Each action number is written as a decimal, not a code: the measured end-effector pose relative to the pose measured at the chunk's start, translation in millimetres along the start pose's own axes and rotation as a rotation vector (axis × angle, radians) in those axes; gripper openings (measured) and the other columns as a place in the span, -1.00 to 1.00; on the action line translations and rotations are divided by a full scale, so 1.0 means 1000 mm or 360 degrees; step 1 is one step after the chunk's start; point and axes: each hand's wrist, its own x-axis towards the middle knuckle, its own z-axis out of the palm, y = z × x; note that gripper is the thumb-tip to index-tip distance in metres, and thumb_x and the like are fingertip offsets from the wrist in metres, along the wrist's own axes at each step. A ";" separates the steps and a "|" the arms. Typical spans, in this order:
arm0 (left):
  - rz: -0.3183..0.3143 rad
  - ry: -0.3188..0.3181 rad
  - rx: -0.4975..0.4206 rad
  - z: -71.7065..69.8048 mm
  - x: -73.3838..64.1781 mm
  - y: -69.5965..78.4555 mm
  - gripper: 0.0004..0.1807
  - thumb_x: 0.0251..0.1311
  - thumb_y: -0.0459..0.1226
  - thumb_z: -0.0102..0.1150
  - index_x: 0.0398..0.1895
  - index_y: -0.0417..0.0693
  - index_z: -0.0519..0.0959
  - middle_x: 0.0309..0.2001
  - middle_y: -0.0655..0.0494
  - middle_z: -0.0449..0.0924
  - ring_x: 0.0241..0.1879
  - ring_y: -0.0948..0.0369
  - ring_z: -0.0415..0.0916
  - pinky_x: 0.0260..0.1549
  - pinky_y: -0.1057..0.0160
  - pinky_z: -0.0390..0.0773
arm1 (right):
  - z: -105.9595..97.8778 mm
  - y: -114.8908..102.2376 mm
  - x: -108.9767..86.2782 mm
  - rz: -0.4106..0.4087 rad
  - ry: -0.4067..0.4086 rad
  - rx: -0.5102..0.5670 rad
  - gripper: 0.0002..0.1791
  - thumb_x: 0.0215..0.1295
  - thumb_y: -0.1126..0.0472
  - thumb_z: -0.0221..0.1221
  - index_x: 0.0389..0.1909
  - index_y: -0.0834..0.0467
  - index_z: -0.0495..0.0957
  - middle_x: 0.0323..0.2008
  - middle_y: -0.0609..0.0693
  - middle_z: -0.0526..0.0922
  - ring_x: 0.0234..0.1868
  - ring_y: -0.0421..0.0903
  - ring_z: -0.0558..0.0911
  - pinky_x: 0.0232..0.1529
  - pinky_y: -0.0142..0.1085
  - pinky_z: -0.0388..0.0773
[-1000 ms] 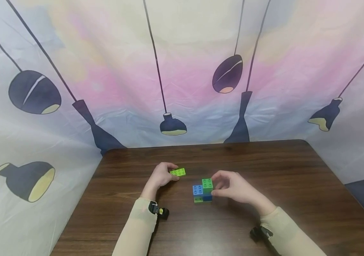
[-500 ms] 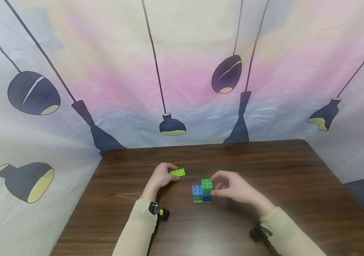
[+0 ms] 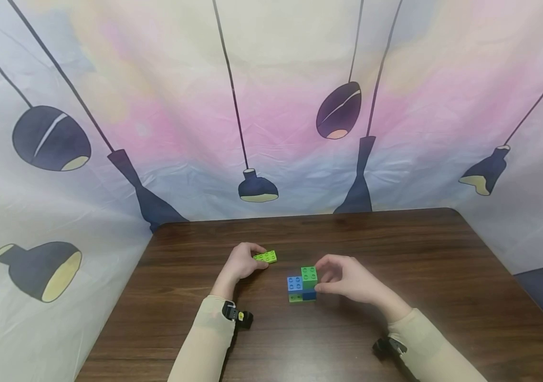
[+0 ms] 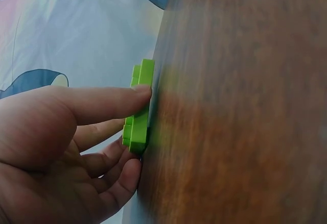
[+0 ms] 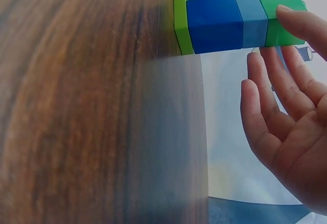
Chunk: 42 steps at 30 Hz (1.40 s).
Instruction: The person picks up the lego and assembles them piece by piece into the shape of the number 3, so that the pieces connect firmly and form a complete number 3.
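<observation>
My left hand (image 3: 242, 262) pinches a thin lime-green toy brick (image 3: 268, 257) with two rows of studs. In the left wrist view, the thumb lies along one side of that lime-green brick (image 4: 140, 127), which is flat on or just over the table. To its right stands a small stack: a lime-green plate (image 5: 183, 25) at the bottom, a dark blue block (image 5: 214, 24) above it, then a lighter blue brick (image 5: 252, 22). On top sits a green block (image 3: 309, 276), held between the thumb and fingers of my right hand (image 3: 350, 278).
The brown wooden table (image 3: 271, 339) runs back to a cloth backdrop (image 3: 290, 106) printed with hanging lamps. Both wrists carry small black cameras, one of them the left wrist camera (image 3: 244, 319).
</observation>
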 end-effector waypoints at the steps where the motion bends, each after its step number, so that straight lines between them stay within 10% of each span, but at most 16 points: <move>1: 0.0002 -0.0001 -0.0004 0.000 0.000 0.000 -0.64 0.19 -0.30 0.57 0.06 -0.12 0.78 0.07 -0.04 0.71 -0.05 0.03 0.58 0.02 -0.09 0.57 | 0.000 0.000 0.000 -0.0001 0.0001 0.0000 -0.57 0.27 0.08 0.55 0.10 -0.01 0.64 -0.16 -0.15 0.78 -0.15 -0.11 0.78 -0.11 -0.21 0.71; 23: 0.0170 0.0027 -0.0098 -0.015 -0.011 0.029 -0.60 0.27 -0.21 0.51 0.16 -0.04 0.76 0.19 -0.02 0.65 0.08 0.02 0.56 0.09 -0.06 0.54 | 0.000 0.002 0.001 -0.0013 -0.0002 -0.0026 -0.58 0.28 0.07 0.54 0.09 -0.01 0.64 -0.16 -0.15 0.78 -0.15 -0.11 0.77 -0.11 -0.22 0.71; 42: 0.0618 -0.0079 -0.0229 -0.024 -0.052 0.081 -0.63 0.23 -0.28 0.45 0.13 0.03 0.74 0.05 0.22 0.66 -0.05 0.13 0.54 -0.03 -0.03 0.60 | 0.000 0.000 0.001 -0.0038 -0.0003 -0.0014 -0.58 0.27 0.08 0.54 0.09 0.00 0.65 -0.16 -0.15 0.78 -0.16 -0.11 0.77 -0.13 -0.21 0.72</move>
